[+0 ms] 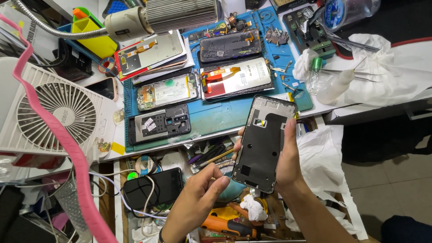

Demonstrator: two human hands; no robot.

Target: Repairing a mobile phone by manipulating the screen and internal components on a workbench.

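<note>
My right hand grips a black phone display panel, holding it upright with its bare inner side facing me, just in front of the workbench edge. My left hand hovers with fingers curled and pinched together near the panel's lower left corner; I cannot tell whether anything small sits between the fingertips. Behind the panel, a blue repair mat carries several opened phones and screens, including a white display with an orange flex cable and a black back cover.
A white desk fan and a pink strap stand at the left. A lamp head hangs over the bench. A white cloth and small bottles lie at the right. An open drawer below holds tools, a dark phone and an orange screwdriver.
</note>
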